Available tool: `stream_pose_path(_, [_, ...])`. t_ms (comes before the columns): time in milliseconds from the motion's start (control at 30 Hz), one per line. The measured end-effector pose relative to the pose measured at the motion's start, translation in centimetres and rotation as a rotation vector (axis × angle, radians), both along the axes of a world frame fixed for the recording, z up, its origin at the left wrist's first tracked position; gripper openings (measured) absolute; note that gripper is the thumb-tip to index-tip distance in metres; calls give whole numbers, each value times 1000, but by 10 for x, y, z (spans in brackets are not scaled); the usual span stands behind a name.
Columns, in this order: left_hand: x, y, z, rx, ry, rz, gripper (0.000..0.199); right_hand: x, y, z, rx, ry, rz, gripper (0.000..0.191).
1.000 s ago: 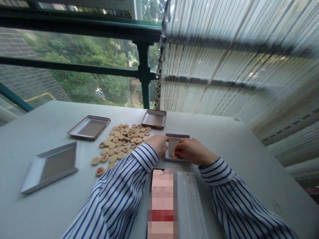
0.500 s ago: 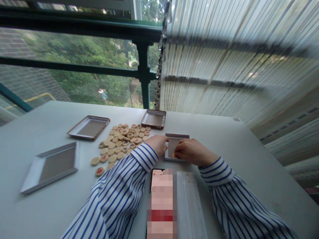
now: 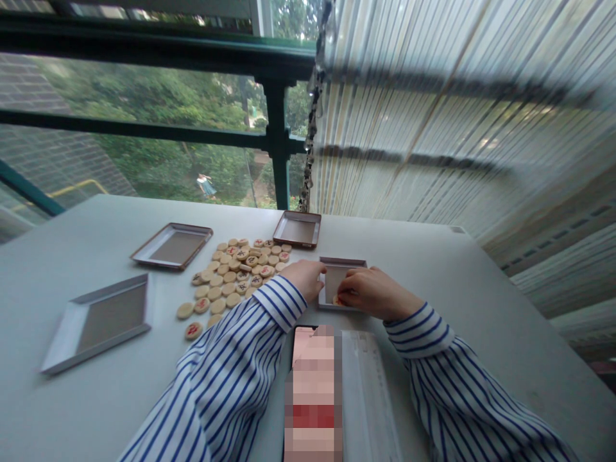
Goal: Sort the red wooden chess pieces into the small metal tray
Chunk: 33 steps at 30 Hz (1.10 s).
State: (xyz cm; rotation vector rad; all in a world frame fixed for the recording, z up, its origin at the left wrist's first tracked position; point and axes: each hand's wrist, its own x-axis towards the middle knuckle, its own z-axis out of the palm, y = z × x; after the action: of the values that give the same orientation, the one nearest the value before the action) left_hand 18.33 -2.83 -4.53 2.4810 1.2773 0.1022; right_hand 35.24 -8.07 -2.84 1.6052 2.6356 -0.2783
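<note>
Lying left of the heap of xiangqi pieces (image 3: 235,264) are a pale box base (image 3: 113,314) and, farther back, a brown-rimmed lid (image 3: 176,249). Several discs in the heap bear red or black Chinese characters, too small to read; many show blank faces. At the heap's far right corner sits a smaller brown-rimmed lid (image 3: 299,229). The left hand (image 3: 304,280) is just right of the heap, its fingers bent at the left wall of a small box base (image 3: 332,277); whether they grip it is unclear. Nearer than the heap and to its right lies a phone (image 3: 304,343), its screen mostly pixelated. Inside the small box base, right of the heap, one red-marked xiangqi piece (image 3: 336,300) touches the bunched fingertips of the right hand (image 3: 378,292); whether they pinch it, I cannot tell.
</note>
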Motion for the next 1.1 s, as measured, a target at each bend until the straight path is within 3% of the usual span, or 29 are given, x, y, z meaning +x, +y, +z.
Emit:
stream_pose_path(467, [0, 0, 3, 6, 12, -4, 34, 3, 1, 1, 34, -57, -7, 23])
stream_pose_path(700, [-14, 5, 20, 49, -69, 32, 32, 4, 2, 4, 127, -32, -76, 26])
stream_pose_path(900, [-46, 11, 40, 97, -260, 134, 32, 1, 0, 7, 186, 33, -117, 26])
stream_pose_path(1100, [-111, 17, 51, 188, -306, 354, 30, -2, -1, 10, 242, 105, -115, 23])
